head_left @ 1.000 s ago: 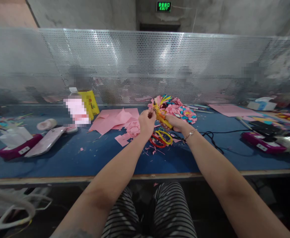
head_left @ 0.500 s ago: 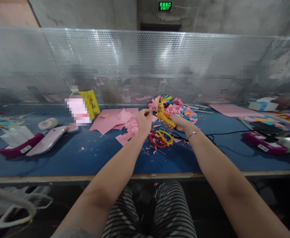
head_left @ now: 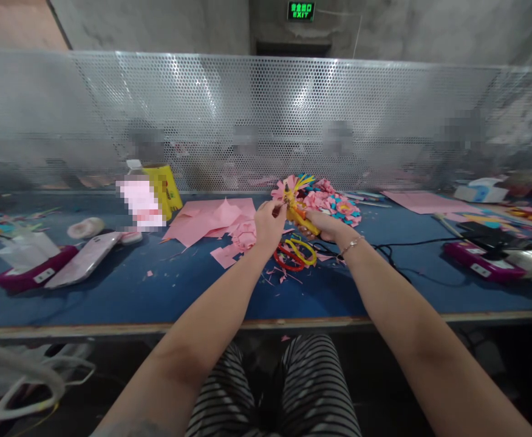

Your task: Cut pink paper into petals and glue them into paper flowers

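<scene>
Glue gun, yellow-and-orange plastic (head_left: 299,215), frame centre | right hand (head_left: 326,226): grip clasped around it | left hand (head_left: 268,221): curled close beside it, cannot tell if grasping | red and yellow loop handles (head_left: 288,266) below, on blue worktop (head_left: 193,297)

At twelve o'clock we see a perforated screen (head_left: 275,109) of shiny metal before rough, matt concrete (head_left: 166,24). Near the dial's centre, the yellow tool (head_left: 297,214) looks like smooth plastic; towards three, the flowers (head_left: 348,210) are matt paper. At six, our trousers (head_left: 317,385) are cloth, the table edge (head_left: 293,323) bare wood.
</scene>
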Tool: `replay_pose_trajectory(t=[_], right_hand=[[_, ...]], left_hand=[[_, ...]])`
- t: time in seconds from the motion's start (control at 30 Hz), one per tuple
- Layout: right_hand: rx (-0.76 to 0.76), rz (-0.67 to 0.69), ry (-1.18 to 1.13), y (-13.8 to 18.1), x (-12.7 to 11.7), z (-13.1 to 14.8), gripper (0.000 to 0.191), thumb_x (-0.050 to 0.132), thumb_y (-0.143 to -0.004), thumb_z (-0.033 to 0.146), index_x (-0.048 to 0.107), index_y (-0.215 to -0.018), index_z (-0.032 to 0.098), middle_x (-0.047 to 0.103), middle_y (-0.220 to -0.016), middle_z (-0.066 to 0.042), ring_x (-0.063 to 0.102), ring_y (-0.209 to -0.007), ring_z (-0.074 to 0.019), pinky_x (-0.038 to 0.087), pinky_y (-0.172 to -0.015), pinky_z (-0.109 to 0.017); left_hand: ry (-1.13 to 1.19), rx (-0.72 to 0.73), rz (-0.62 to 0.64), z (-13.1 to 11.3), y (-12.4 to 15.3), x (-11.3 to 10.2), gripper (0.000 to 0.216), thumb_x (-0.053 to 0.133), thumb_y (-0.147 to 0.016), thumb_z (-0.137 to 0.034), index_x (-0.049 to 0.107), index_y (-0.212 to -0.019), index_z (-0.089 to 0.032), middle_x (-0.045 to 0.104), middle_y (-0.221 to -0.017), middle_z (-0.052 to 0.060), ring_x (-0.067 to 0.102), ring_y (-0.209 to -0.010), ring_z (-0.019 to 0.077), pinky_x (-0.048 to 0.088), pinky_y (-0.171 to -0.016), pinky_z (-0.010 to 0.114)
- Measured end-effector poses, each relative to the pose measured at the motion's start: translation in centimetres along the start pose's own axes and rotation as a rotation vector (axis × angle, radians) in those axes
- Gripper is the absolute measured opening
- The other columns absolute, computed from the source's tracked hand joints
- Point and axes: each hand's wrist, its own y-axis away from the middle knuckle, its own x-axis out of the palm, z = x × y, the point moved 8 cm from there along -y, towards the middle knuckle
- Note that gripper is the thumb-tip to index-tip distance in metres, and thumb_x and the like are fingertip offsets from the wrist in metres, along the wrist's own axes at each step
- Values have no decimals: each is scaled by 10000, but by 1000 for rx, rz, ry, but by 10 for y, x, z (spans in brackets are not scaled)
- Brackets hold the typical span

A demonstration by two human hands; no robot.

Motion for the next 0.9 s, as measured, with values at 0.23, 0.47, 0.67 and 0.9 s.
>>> replay_pose_trajectory(t=[0.23, 0.47, 0.67, 0.9], right_hand=[[-8, 71, 35, 0, 3, -2, 239, 359, -826, 417, 439, -760, 202, 388, -451, 33, 305, -353, -67, 218, -320, -171], [18, 136, -61, 2, 1, -2, 220, 306, -841, 354, 444, -795, 189, 370, -444, 38, 288, -340, -64, 216, -314, -162], [25, 111, -68, 4, 1, 0, 239, 306, -851, 371, 441, -791, 183, 363, -438, 37, 290, -339, -66, 221, -309, -161], [24, 54, -16, 2, 1, 0, 260, 357, -838, 422, 444, -747, 194, 386, -439, 29, 296, -334, -62, 224, -311, -169]], left_hand=[[19, -108, -55, 6, -2, -6, 105, 517, -706, -203, 608, -670, -163, 613, -683, 26, 557, -677, 127, 442, -677, 253], [144, -279, -141, 21, -5, -18, 108, 533, -686, -211, 610, -642, -149, 605, -626, 12, 549, -615, 114, 435, -612, 233], [113, -201, -79, 17, -8, -10, 87, 556, -667, -175, 621, -724, -162, 635, -717, 14, 577, -679, 117, 457, -690, 251], [26, -13, -35, -7, -1, -3, 102, 590, -659, -211, 589, -748, -162, 586, -747, 36, 542, -685, 120, 445, -601, 233]])
